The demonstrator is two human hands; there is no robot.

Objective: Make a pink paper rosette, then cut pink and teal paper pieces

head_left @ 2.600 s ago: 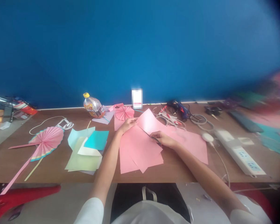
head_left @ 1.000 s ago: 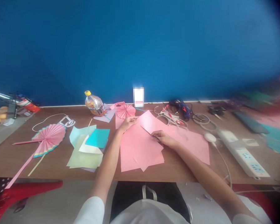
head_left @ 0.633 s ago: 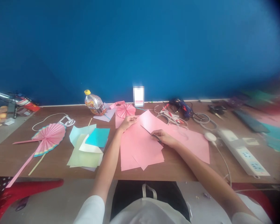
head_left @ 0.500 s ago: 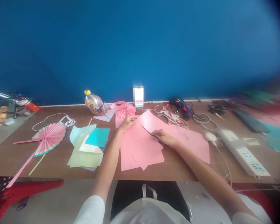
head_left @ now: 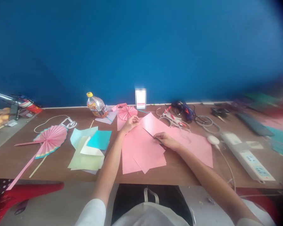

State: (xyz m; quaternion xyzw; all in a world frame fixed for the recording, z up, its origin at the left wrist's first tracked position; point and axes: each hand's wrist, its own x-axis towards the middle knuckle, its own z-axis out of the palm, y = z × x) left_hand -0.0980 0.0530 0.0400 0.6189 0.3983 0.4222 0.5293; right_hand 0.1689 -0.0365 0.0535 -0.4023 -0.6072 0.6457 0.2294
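Head view shows the right hand (head_left: pixel 167 141) closed around the dark handles of the scissors (head_left: pixel 151 135), their thin blade pointing up and leftward over the top pink sheet (head_left: pixel 147 150). That sheet lies on other pink paper on the counter (head_left: pixel 179 172), between the forearms, its far corner looking raised and bright. At its upper left edge rests the left hand (head_left: pixel 130 124), fingers curled; whether they pinch the paper I cannot tell. Left of the arms are a teal sheet (head_left: pixel 98 140) on paler papers and a pleated pink fan (head_left: pixel 51 139); a white power strip (head_left: pixel 246 157) lies to the right.
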